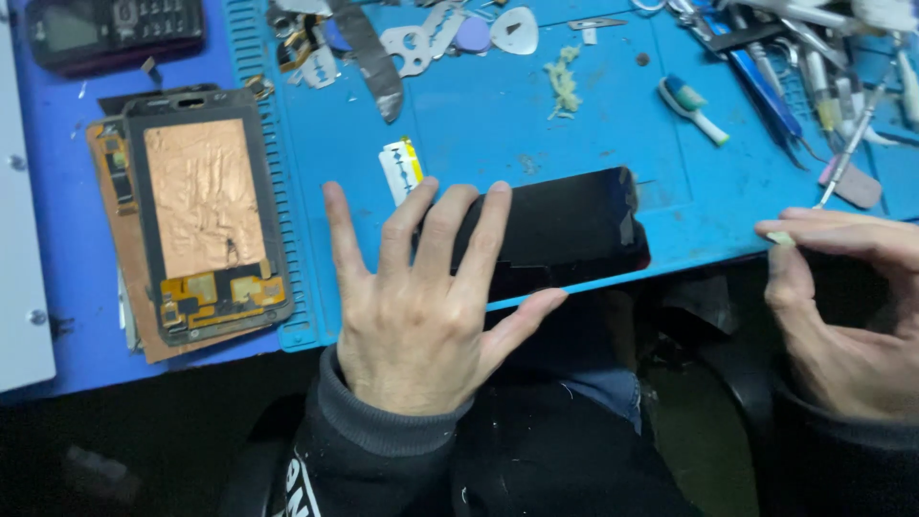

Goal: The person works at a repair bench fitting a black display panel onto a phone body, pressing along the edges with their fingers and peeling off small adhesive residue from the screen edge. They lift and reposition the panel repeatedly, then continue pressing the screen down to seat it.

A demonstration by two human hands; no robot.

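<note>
Left hand [416,311] spread flat, fingers wide, pressing on the near end of a black phone screen [565,230] at the front edge of the blue mat [498,115]. Right hand [842,306] off the screen's right end, thumb and forefinger pinched on a small pale scrap [780,237]. Left of the screen, just beside the fingertips, a razor blade [402,170]; farther left, an opened phone frame with copper foil [203,215]. Beyond the screen, picks and tweezers [766,77] scattered. No containers in view.

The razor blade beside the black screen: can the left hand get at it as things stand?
Probably yes. The razor blade lies uncovered on the blue mat, just beyond the left hand, which lies flat on the black screen. Nothing stands between its fingers and the blade.
</note>
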